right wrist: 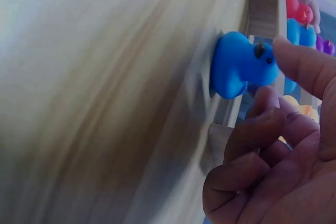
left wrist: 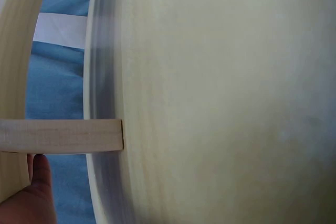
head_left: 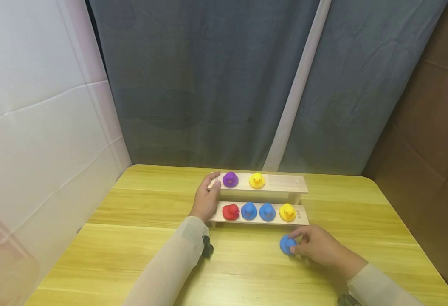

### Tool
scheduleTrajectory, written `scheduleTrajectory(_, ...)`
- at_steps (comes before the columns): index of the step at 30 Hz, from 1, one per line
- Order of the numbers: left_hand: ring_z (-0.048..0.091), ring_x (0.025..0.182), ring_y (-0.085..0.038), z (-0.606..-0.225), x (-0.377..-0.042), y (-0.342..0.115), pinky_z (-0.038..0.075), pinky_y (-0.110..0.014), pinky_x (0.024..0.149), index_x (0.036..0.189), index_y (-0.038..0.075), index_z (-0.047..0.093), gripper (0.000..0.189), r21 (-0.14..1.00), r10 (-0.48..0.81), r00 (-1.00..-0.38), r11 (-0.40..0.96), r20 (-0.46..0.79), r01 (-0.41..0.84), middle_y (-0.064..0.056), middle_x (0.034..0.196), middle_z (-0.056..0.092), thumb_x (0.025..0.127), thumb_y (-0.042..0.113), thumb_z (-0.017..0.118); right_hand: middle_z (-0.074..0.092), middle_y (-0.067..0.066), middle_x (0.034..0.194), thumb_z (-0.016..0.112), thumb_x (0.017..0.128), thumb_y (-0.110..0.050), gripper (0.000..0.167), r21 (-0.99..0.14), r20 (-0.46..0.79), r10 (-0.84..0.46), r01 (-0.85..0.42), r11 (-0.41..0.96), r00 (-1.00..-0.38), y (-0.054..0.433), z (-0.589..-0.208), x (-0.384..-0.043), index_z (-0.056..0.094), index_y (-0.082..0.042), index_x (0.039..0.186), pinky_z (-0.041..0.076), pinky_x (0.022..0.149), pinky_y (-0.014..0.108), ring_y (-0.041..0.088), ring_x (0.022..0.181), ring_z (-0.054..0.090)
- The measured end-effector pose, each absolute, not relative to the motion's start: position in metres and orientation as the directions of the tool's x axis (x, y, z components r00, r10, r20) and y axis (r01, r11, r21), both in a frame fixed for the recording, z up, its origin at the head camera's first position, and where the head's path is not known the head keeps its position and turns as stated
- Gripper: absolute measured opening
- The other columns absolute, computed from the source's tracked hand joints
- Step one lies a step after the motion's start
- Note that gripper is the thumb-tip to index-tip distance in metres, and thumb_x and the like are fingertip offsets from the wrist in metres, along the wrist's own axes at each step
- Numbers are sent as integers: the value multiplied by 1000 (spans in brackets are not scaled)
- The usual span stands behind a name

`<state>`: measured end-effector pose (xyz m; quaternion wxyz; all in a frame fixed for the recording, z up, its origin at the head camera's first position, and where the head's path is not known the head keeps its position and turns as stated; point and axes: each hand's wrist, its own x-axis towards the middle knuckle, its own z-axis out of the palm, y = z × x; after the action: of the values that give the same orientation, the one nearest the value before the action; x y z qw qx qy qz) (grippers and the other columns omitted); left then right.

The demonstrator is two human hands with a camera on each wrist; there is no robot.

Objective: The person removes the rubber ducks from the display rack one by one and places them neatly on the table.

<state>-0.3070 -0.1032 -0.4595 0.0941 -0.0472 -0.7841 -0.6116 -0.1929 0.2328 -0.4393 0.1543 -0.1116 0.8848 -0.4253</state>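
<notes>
Grey-blue curtain, yellow worktop: one blue duck in the fingers, six on the stand

Grey-blue curtain (head_left: 208, 76) behind, crossed by a slanting pale strip (head_left: 298, 89); white cloth (head_left: 36, 63) on the left side, brown cloth (head_left: 434, 110) on the right. Wood-grained yellow worktop (head_left: 139, 250) with rounded far corners.

Two-tier wooden stand (head_left: 281, 182) near the worktop's far edge. Upper tier: purple duck (head_left: 230, 179) toward the left end, upright; upper yellow duck (head_left: 257, 181) to its right, a gap between. Lower tier, left to right: red duck (head_left: 230, 212), first blue duck (head_left: 249, 211), second blue duck (head_left: 267, 212), lower yellow duck (head_left: 287, 212), closely spaced.

Left hand (head_left: 205, 199) grips the left end of the upper tier, thumb at the front. Left wrist view: thumb close by a wooden leg (left wrist: 63, 136).

Right hand (head_left: 315, 246) pinches the loose blue duck (head_left: 285, 245) by the head, thumb and finger on either side, remaining fingers curled. Duck in front of the lower tier, nearest its right end; cannot tell whether its base touches the worktop. Right wrist view: dark beak and an eye between the fingertips.

Pale sleeves (head_left: 166, 263) on both arms.
</notes>
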Motion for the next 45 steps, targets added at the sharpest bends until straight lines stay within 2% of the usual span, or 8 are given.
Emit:
scheduleTrajectory(4, 44, 130, -22, -459, -306, -102, 27, -50, 112, 133, 45, 51, 32, 949, -41, -978, 252, 206, 190, 6, 146, 44, 101, 44, 46, 58, 5, 71, 80, 80, -27, 39, -781, -176, -320, -66, 621, -931, 235, -434, -194, 69, -9, 112, 44, 43, 28, 15, 53, 51)
scheduleTrajectory(10, 39, 135, -23, -460, -307, -103, 25, -52, 113, 133, 45, 51, 33, 951, -38, -979, 247, 200, 185, 6, 148, 43, 101, 45, 47, 58, 3, 77, 78, 82, -32, 36, -757, -116, -304, -114, 644, -946, 235, -420, -196, 71, -10, 108, 45, 56, 30, 18, 69, 51)
scheduleTrajectory(17, 37, 137, -24, -462, -308, -104, 24, -53, 113, 134, 42, 51, 34, 949, -39, -976, 247, 212, 196, 6, 148, 43, 101, 44, 47, 54, 2, 69, 78, 82, -33, 32, -732, -25, -279, -173, 659, -960, 231, -396, -204, 73, -12, 105, 38, 47, 26, 14, 57, 44)
scheduleTrajectory(25, 41, 133, -24, -460, -307, -104, 26, -52, 112, 134, 42, 51, 35, 949, -36, -977, 245, 212, 197, 5, 147, 44, 100, 46, 47, 54, 2, 66, 78, 82, -32, 32, -723, 54, -260, -217, 655, -964, 221, -372, -215, 73, -11, 107, 38, 44, 29, 15, 53, 43)
scheduleTrajectory(36, 40, 133, -23, -460, -309, -103, 25, -52, 112, 133, 44, 51, 33, 949, -46, -977, 255, 206, 188, 6, 147, 43, 101, 45, 47, 51, 4, 71, 77, 83, -36, 33, -721, 49, -232, -195, 665, -972, 204, -362, -228, 72, -16, 110, 39, 49, 30, 19, 61, 45)
scheduleTrajectory(41, 42, 131, -23, -460, -309, -103, 26, -51, 112, 133, 44, 51, 33, 949, -44, -978, 255, 203, 185, 6, 147, 44, 101, 45, 47, 54, 4, 69, 77, 84, -34, 35, -712, 92, -235, -229, 664, -968, 196, -359, -239, 71, -15, 112, 43, 54, 33, 20, 61, 48)
scheduleTrajectory(45, 44, 129, -22, -461, -309, -103, 27, -51, 112, 133, 44, 51, 32, 948, -45, -978, 255, 206, 188, 6, 147, 44, 101, 44, 46, 54, 5, 70, 76, 84, -36, 39, -723, 75, -210, -198, 662, -975, 190, -355, -247, 69, -15, 116, 42, 53, 32, 20, 59, 48)
